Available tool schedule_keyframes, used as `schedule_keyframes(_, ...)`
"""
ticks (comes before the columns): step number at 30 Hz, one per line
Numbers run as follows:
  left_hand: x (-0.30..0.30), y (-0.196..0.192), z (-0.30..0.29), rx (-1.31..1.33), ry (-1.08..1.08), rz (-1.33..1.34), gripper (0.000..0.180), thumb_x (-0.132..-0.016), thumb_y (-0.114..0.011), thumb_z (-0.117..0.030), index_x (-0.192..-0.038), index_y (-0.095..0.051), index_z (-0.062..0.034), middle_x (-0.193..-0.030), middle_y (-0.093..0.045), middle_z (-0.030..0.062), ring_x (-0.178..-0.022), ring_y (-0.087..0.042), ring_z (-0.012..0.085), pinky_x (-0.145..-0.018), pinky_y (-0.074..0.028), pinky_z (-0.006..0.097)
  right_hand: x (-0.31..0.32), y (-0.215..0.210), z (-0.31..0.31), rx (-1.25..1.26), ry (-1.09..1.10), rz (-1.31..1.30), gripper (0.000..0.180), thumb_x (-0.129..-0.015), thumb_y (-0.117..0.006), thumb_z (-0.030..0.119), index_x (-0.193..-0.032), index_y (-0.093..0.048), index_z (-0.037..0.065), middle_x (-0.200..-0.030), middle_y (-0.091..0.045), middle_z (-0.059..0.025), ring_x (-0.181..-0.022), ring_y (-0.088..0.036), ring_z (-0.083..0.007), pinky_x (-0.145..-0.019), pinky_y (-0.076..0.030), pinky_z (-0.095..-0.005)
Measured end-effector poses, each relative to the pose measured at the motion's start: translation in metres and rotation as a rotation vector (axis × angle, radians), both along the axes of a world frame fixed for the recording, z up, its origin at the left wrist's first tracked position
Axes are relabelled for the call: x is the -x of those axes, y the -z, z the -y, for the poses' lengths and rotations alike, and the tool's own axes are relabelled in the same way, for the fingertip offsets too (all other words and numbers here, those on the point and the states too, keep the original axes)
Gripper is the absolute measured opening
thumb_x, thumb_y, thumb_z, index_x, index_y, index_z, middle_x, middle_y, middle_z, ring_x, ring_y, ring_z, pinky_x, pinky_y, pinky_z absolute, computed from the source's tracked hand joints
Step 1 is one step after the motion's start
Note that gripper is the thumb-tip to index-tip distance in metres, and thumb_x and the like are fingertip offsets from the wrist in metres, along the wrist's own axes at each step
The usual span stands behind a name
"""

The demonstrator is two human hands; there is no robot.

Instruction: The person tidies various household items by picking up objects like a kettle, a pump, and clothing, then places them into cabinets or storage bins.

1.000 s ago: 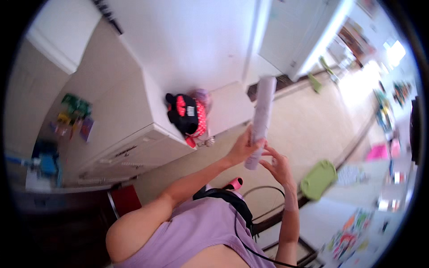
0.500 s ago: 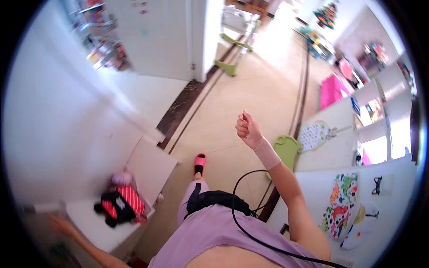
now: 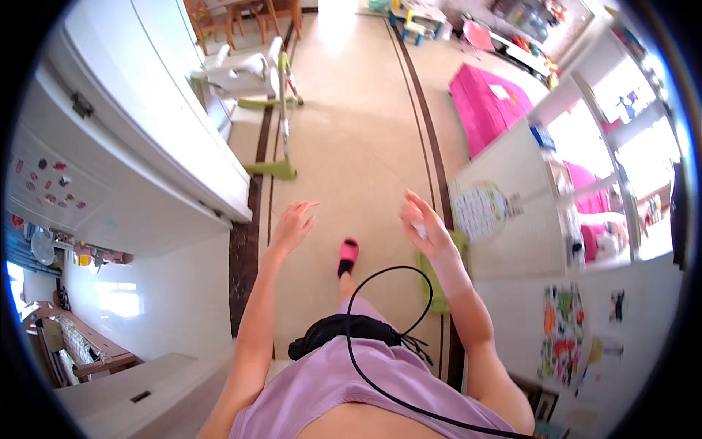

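Both my arms reach forward over a beige tiled floor point(image 3: 351, 146). My left hand point(image 3: 292, 223) is open, fingers spread, and holds nothing. My right hand point(image 3: 425, 223) is raised with its fingers partly stretched; a small white bit shows at its palm, and I cannot tell whether it is held. Between the hands, lower down, my foot in a pink slipper point(image 3: 349, 256) steps on the floor. A black cable point(image 3: 365, 282) loops up from a black waist pouch point(image 3: 340, 335) on my purple top.
A tall white fridge point(image 3: 124, 139) with small magnets stands to the left. A white and green high chair point(image 3: 256, 73) is ahead on the left. On the right are a white shelf unit point(image 3: 523, 241), a green stool point(image 3: 435, 285) and a pink mat point(image 3: 486, 102).
A second ago both hands held a long white roll by a white cabinet. The roll is now out of view, the view has turned toward the open floor, and both hands are stretched forward.
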State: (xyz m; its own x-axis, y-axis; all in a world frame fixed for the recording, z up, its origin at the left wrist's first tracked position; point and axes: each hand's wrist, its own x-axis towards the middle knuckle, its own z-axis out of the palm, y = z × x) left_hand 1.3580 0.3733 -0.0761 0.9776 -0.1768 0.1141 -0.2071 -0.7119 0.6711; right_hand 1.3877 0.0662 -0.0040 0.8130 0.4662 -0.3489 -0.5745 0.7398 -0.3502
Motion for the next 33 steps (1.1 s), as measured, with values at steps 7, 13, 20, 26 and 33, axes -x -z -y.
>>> schedule_keyframes(7, -0.091, 0.121, -0.089, 0.156, -0.309, -0.456, 0.031, -0.085, -0.054, -0.019, -0.110, -0.053, -0.0019, -0.095, -0.062, 0.0153, -0.092, -0.060, 0.0253, -0.078, -0.046, 0.036, -0.210, -0.005, 0.026, -0.144, 0.085, -0.027, 0.034, -0.095, -0.040, 0.034, -0.068, -0.045, 0.014, -0.046, -0.029, 0.0071, -0.035, -0.024, -0.0055, -0.030, -0.018, -0.0192)
schedule_keyframes(13, -0.034, 0.165, -0.146, 0.026, -0.664, -0.719, 0.028, -0.077, -0.056, -0.014, -0.104, -0.060, -0.0050, -0.095, -0.063, 0.0161, -0.089, -0.060, 0.0318, -0.078, -0.047, 0.039, -0.449, -0.052, -0.017, 0.143, 0.301, -0.001, 0.039, -0.088, -0.047, 0.031, -0.055, -0.035, 0.015, -0.041, -0.025, 0.0059, -0.032, -0.017, -0.0064, -0.029, -0.014, -0.0212)
schedule_keyframes(20, -0.292, 0.183, -0.170, 0.015, -0.637, -0.870, 0.026, -0.079, -0.054, -0.014, -0.101, -0.063, -0.0059, -0.092, -0.064, 0.0161, -0.087, -0.060, 0.0330, -0.079, -0.046, 0.040, -0.710, -0.025, -0.061, 0.060, 0.291, 0.054, 0.030, -0.090, -0.047, 0.021, -0.061, -0.042, 0.013, -0.044, -0.024, 0.0054, -0.035, -0.019, -0.0060, -0.031, -0.017, -0.0213)
schedule_keyframes(26, -0.703, 0.062, -0.203, 0.335, -0.462, -0.221, 0.024, -0.084, -0.050, -0.009, -0.106, -0.058, -0.0049, -0.098, -0.060, 0.0143, -0.093, -0.056, 0.0319, -0.081, -0.044, 0.036, -0.898, -0.077, -0.121, 0.125, 0.109, 0.222, 0.021, -0.093, -0.044, 0.010, -0.112, -0.049, 0.004, -0.056, -0.028, 0.0047, -0.046, -0.027, -0.0035, -0.038, -0.024, -0.0170)
schedule_keyframes(33, -0.927, 0.110, -0.304, 0.034, -0.725, 0.132, 0.028, -0.078, -0.057, -0.009, -0.105, -0.055, -0.0042, -0.103, -0.055, 0.0161, -0.100, -0.050, 0.0338, -0.086, -0.041, 0.040, -1.164, -0.072, -0.213, 0.213, 0.007, 0.327, 0.018, -0.083, -0.048, 0.003, -0.100, -0.049, 0.007, -0.070, -0.041, -0.0002, -0.059, -0.040, -0.0081, -0.049, -0.035, -0.0195)
